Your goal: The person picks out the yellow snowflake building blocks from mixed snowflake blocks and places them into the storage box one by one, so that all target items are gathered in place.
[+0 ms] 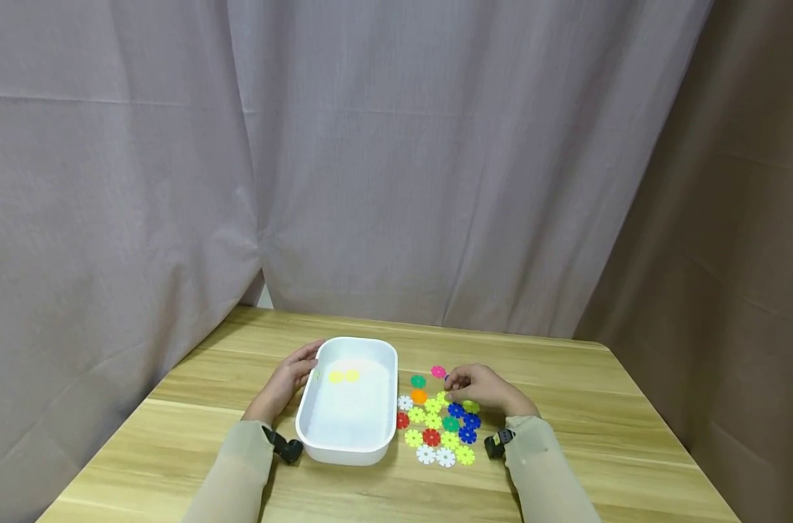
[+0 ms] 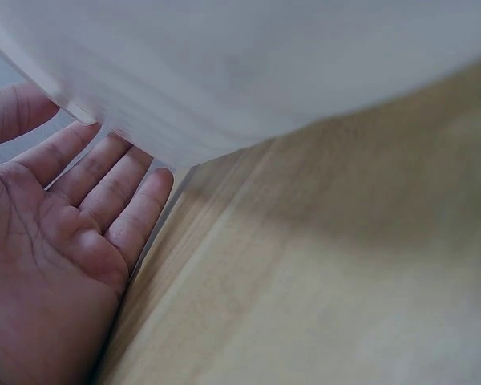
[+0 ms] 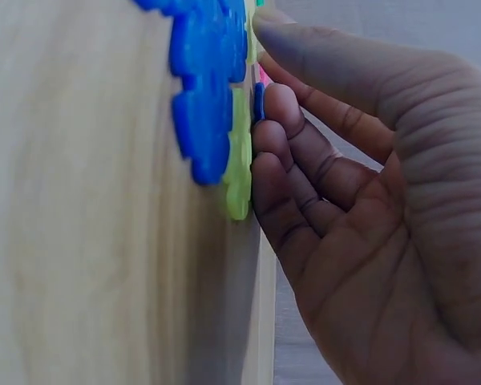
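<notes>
On the left side of a white plastic tub (image 1: pixel 346 457), my left hand (image 1: pixel 288 382) rests its fairly straight fingers. The left wrist view shows that hand's thumb (image 2: pixel 20 112) at the tub's rim and its fingertips by the outer wall. Two yellow snowflake discs (image 1: pixel 351 375) lie inside the tub. My right hand (image 1: pixel 484 386) is low over the far right of a spread of snowflake discs. Its fingers are bent, thumb apart, and no disc shows between them. Near them lie blue discs (image 3: pixel 200 88) and a yellow disc (image 3: pixel 239 160); some discs are partly hidden.
Several more discs lie right of the tub, including red (image 1: pixel 431 436), white (image 1: pixel 425 455), orange (image 1: pixel 419 396), green (image 1: pixel 418 380) and pink (image 1: pixel 438 371). All stand on a wooden table (image 1: pixel 566 407). Grey curtains (image 1: pixel 396 181) hang behind it and at both sides.
</notes>
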`<state>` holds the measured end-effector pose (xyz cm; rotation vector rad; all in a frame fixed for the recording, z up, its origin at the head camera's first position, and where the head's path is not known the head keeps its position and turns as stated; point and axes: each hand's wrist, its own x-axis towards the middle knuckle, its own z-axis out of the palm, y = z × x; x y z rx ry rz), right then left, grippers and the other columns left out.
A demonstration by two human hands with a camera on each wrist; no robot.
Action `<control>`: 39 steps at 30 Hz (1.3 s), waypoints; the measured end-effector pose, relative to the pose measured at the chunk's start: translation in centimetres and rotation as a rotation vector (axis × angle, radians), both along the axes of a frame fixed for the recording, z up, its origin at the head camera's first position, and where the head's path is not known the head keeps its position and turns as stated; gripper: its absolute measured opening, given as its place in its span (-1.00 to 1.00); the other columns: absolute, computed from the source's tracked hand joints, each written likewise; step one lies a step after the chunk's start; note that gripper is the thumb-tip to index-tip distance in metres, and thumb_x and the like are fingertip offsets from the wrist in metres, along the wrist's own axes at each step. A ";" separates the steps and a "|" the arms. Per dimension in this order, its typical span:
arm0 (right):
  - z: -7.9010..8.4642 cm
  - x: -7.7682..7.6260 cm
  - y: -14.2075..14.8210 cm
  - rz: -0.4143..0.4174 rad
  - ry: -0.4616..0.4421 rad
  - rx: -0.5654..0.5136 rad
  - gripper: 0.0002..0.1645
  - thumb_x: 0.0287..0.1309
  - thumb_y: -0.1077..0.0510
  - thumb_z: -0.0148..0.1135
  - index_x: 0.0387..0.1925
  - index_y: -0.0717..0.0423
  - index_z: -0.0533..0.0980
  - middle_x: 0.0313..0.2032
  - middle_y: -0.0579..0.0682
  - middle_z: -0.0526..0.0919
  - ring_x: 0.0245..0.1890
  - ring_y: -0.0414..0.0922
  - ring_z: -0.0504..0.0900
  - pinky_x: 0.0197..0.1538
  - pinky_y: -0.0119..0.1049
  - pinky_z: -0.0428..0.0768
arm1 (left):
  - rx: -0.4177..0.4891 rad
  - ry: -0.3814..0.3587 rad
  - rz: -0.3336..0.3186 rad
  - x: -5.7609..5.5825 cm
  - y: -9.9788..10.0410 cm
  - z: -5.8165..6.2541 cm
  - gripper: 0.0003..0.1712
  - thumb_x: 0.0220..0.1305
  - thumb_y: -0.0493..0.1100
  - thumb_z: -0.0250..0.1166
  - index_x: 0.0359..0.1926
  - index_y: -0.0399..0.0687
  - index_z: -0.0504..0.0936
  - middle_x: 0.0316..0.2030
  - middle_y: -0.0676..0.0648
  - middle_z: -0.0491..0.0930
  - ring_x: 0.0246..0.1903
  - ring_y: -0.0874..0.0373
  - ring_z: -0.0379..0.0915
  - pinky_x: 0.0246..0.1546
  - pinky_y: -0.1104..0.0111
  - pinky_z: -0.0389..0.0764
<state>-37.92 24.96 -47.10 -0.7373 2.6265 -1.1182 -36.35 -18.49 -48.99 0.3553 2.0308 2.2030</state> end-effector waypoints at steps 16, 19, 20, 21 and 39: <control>0.5 0.3 -0.2 0.002 -0.004 0.006 -0.83 0.20 0.17 0.41 -0.22 0.16 0.64 -0.37 -0.04 0.62 -0.36 -0.12 0.50 -0.26 -0.28 0.55 | 0.015 -0.008 0.012 -0.2 0.2 0.1 -0.37 0.46 -0.19 0.05 0.51 -0.12 0.25 0.45 -0.19 0.27 0.40 -0.07 0.23 0.18 0.43 0.47; 0.5 0.2 -0.2 0.006 -0.005 0.004 -0.83 0.20 0.17 0.41 -0.21 0.16 0.64 -0.36 -0.03 0.62 -0.36 -0.13 0.51 -0.27 -0.29 0.55 | 0.015 -0.010 0.013 -0.3 0.2 0.2 -0.37 0.46 -0.19 0.04 0.51 -0.11 0.25 0.46 -0.19 0.26 0.41 -0.06 0.22 0.19 0.43 0.47; 0.5 0.3 -0.2 0.006 -0.005 0.005 -0.83 0.20 0.17 0.41 -0.21 0.16 0.64 -0.36 -0.03 0.62 -0.36 -0.13 0.51 -0.27 -0.30 0.55 | 0.015 -0.012 0.014 -0.3 0.2 0.2 -0.37 0.46 -0.19 0.04 0.51 -0.11 0.25 0.46 -0.18 0.26 0.41 -0.06 0.23 0.19 0.43 0.47; 0.5 0.3 -0.2 0.006 -0.007 0.006 -0.83 0.20 0.17 0.41 -0.21 0.17 0.63 -0.36 -0.03 0.63 -0.36 -0.14 0.51 -0.27 -0.30 0.55 | 0.017 -0.015 0.016 -0.3 0.2 0.1 -0.37 0.46 -0.19 0.04 0.51 -0.11 0.25 0.46 -0.18 0.26 0.41 -0.06 0.23 0.18 0.44 0.47; 0.2 0.8 -0.4 -0.010 -0.001 0.017 -0.83 0.22 0.18 0.40 -0.22 0.19 0.61 -0.37 -0.04 0.60 -0.35 -0.11 0.48 -0.28 -0.30 0.52 | 0.020 -0.019 0.006 0.0 -0.1 -0.3 -0.37 0.47 -0.19 0.04 0.51 -0.11 0.25 0.46 -0.18 0.25 0.41 -0.06 0.21 0.20 0.43 0.46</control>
